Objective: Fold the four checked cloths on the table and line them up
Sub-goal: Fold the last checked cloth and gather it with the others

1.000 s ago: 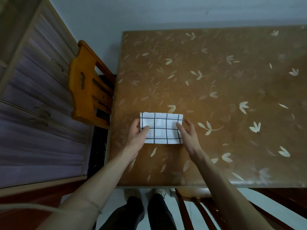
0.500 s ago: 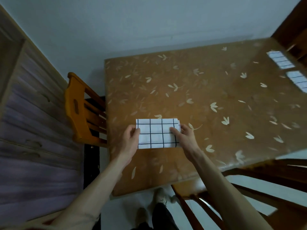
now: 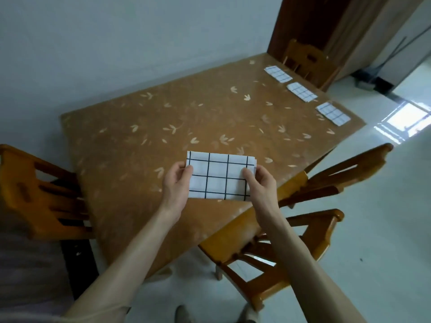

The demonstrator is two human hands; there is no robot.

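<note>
Cloth in hand: folded checked cloth (image 3: 219, 177) held between both hands over the table's (image 3: 130, 145) near edge.
Left hand (image 3: 176, 183): thumb pinches the left end.
Right hand (image 3: 260, 183): thumb clamps the right end.
Far edge: three folded cloths (image 3: 302, 91) in a row.

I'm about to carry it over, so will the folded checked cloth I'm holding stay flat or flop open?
The folded cloth probably sags without support, so both the left hand and right hand pinch its ends. Its layers look loose at one corner and may slip. It seems light.
</note>
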